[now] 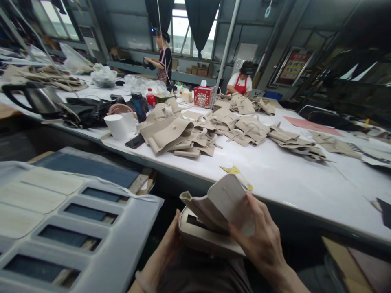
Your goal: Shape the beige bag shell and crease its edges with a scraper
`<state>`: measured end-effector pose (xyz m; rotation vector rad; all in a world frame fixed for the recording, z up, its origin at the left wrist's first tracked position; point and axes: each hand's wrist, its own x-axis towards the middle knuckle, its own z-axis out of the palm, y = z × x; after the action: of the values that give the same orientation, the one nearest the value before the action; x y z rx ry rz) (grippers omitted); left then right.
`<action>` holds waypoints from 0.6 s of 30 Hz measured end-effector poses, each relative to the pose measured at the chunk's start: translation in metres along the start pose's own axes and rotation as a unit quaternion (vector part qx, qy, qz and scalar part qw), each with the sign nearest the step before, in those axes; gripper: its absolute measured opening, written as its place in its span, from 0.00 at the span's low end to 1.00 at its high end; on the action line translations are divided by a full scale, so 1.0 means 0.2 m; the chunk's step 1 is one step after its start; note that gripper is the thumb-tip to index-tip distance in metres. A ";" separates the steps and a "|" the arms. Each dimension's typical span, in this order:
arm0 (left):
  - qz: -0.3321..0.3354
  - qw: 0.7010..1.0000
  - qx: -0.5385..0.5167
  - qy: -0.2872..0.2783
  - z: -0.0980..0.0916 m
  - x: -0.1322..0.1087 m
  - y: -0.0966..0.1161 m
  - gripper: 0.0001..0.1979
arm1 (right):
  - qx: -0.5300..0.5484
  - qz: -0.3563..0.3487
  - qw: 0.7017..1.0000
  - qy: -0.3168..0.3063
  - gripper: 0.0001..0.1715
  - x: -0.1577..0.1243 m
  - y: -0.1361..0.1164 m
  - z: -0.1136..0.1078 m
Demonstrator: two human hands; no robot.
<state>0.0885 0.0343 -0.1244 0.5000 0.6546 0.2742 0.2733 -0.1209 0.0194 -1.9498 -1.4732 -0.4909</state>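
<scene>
Low in front of me, above my lap, is a half-made beige bag (207, 240) with a dark slot on its near part. My left hand (171, 236) holds its left end; those fingers are mostly hidden behind it. My right hand (261, 232) grips a pale rounded side panel (226, 195) of the same bag, thumb on the near face and fingers round the right edge. Between the two, a folded flap (197, 207) stands up. Just beyond, a yellow-and-white glue tube (236, 175) lies at the table edge.
Piles of beige bag pieces (171, 136) cover much of the white table (259, 171). A phone (135, 141), white roll (116, 126), kettle (42, 99) and red box (203, 97) stand there too. At left is a rack (122, 244) with pale panels. Two people (164, 61) work beyond.
</scene>
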 end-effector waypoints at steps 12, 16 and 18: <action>0.005 0.999 -0.029 -0.035 -0.05 0.04 0.02 0.39 | -0.172 -0.137 0.967 -0.129 0.39 -0.02 0.07 0.08; 0.012 0.998 -0.042 -0.040 -0.03 0.03 0.03 0.38 | -0.206 -0.149 0.963 -0.088 0.39 0.00 0.09 0.09; 0.017 0.998 -0.053 -0.041 -0.03 0.03 0.03 0.37 | -0.205 -0.163 0.962 -0.079 0.39 -0.02 0.07 0.09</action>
<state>0.0889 0.0429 -0.1286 0.4188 0.5498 0.3169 0.2835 -0.1140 -0.0007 -2.0995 -1.9331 -0.8596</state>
